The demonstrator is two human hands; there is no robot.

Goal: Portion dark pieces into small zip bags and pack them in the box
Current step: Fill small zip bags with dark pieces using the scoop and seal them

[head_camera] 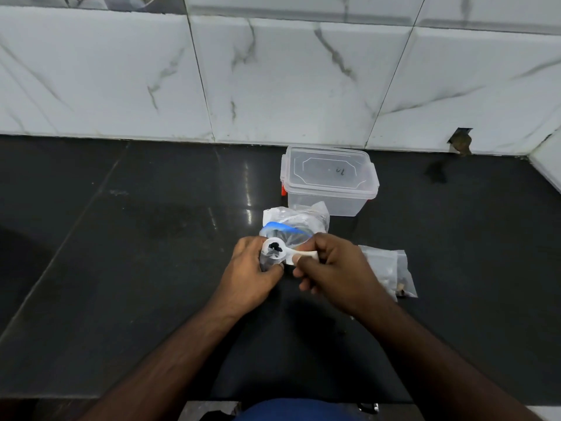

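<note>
Thin plastic zip bag point(267, 256): light, limp, slippery.
Left hand point(252, 271) grips its mouth; right hand point(331, 268) pinches the white scoop point(291, 253) near the countertop's point(121, 238) back edge.

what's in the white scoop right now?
A few dark pieces sit in the white plastic scoop, over the small clear bag held by the left hand. Fingers hide the bag's contents.

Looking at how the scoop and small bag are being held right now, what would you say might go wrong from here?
The left hand holds the small bag with a narrow mouth, so dark pieces could tip off the white scoop in the right hand onto the dark counter, where they would be hard to spot. The clear box appears lidded, so packing needs a free hand first.
</note>
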